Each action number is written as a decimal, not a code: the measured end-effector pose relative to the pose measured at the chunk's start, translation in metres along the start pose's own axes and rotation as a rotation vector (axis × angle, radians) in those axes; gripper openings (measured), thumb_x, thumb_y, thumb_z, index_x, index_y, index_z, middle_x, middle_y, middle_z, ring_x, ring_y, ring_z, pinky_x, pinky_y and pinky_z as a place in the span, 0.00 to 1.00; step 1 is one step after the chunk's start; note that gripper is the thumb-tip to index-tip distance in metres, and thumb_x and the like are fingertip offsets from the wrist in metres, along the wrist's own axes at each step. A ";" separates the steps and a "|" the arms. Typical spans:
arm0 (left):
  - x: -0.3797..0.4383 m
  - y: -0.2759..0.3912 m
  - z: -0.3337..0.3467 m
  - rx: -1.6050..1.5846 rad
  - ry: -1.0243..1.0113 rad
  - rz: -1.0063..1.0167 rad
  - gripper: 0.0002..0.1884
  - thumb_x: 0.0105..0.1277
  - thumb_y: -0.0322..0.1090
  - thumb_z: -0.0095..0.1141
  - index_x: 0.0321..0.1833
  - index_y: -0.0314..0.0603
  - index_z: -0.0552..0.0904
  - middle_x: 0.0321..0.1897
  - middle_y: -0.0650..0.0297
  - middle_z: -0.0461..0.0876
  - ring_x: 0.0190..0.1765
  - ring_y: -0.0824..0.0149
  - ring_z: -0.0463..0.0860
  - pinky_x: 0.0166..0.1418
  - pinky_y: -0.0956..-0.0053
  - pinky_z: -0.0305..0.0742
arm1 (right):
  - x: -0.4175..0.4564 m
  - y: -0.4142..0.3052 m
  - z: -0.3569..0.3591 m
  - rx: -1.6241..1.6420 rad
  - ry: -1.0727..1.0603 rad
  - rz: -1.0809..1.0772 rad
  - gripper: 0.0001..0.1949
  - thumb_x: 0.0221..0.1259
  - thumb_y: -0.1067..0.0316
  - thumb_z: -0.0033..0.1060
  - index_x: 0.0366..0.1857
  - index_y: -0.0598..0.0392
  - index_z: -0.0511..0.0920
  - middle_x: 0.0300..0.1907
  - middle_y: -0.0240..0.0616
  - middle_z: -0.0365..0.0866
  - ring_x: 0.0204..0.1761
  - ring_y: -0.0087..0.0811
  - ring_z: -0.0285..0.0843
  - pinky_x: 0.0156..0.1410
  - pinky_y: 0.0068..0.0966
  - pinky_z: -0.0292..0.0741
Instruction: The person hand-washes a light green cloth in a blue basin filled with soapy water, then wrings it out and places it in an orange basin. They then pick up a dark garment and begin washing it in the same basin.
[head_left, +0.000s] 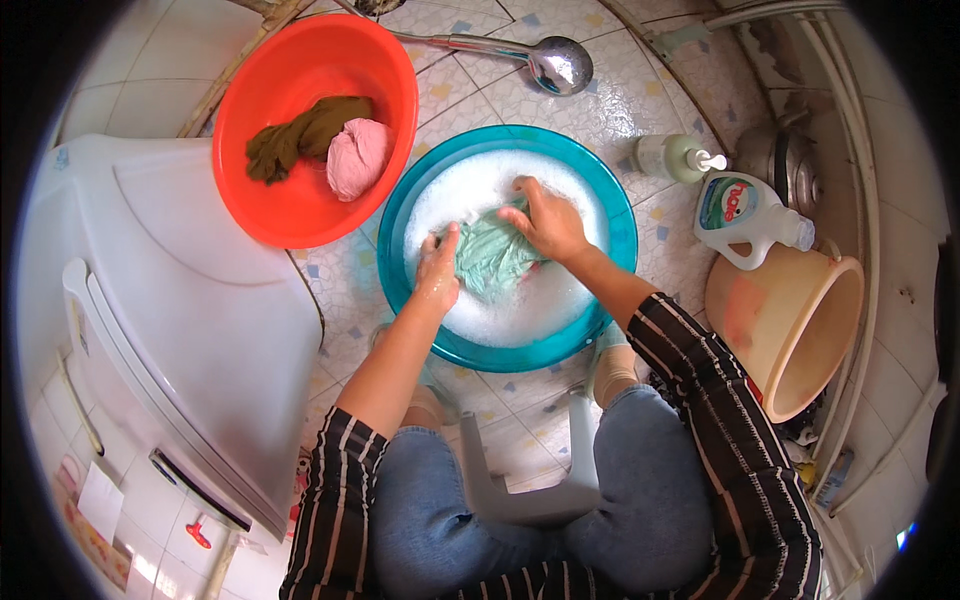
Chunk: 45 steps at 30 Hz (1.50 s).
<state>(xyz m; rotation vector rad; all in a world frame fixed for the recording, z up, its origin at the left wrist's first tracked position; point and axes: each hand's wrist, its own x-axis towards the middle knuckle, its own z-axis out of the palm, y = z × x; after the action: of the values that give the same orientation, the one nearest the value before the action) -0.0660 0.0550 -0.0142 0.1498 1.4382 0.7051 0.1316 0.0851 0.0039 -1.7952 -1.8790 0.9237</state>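
Observation:
A teal plastic basin (508, 360) of foamy water stands on the tiled floor between my feet. In it lies a wet, crumpled light-green cloth (495, 251), partly covered by suds, with a small reddish patch at its lower right. My left hand (441, 266) is at the cloth's left edge, wet, thumb raised and fingers partly hidden. Over the cloth's upper right is my right hand (547, 221), its thumb and index finger apart; its other fingers are partly out of sight. Whether either hand grips the fabric cannot be told.
A red basin (300, 67) at upper left holds a brown cloth (315, 135) and a pink cloth (360, 159). Beyond lies a metal ladle (561, 66). At right are a pump bottle (675, 157), a detergent bottle (742, 214), a kettle (787, 169) and a beige bucket (765, 322). A white appliance (217, 300) stands left.

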 end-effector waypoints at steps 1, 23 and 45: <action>0.007 -0.006 -0.015 0.155 0.016 0.025 0.28 0.67 0.47 0.57 0.62 0.35 0.69 0.55 0.54 0.75 0.55 0.59 0.77 0.57 0.65 0.74 | -0.002 0.004 -0.002 -0.052 -0.178 -0.013 0.26 0.59 0.41 0.56 0.52 0.51 0.70 0.33 0.47 0.82 0.37 0.51 0.81 0.41 0.45 0.74; -0.015 -0.023 0.020 -0.704 -0.834 -0.427 0.24 0.73 0.59 0.37 0.54 0.49 0.75 0.47 0.63 0.79 0.51 0.67 0.79 0.56 0.69 0.74 | -0.047 -0.101 0.005 0.131 -0.044 0.012 0.13 0.53 0.52 0.55 0.23 0.50 0.77 0.21 0.49 0.78 0.23 0.51 0.78 0.29 0.46 0.74; -0.024 0.000 0.011 -0.138 -0.329 -0.127 0.21 0.72 0.59 0.43 0.36 0.49 0.73 0.31 0.69 0.75 0.34 0.72 0.74 0.38 0.71 0.74 | -0.055 -0.120 0.003 0.125 -0.028 -0.027 0.12 0.57 0.58 0.52 0.25 0.52 0.81 0.20 0.49 0.79 0.24 0.51 0.78 0.30 0.44 0.75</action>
<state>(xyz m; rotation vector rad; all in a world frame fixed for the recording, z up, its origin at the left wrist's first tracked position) -0.0548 0.0453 0.0081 0.0628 1.0715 0.6398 0.0477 0.0345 0.0928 -1.6885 -1.8146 1.0380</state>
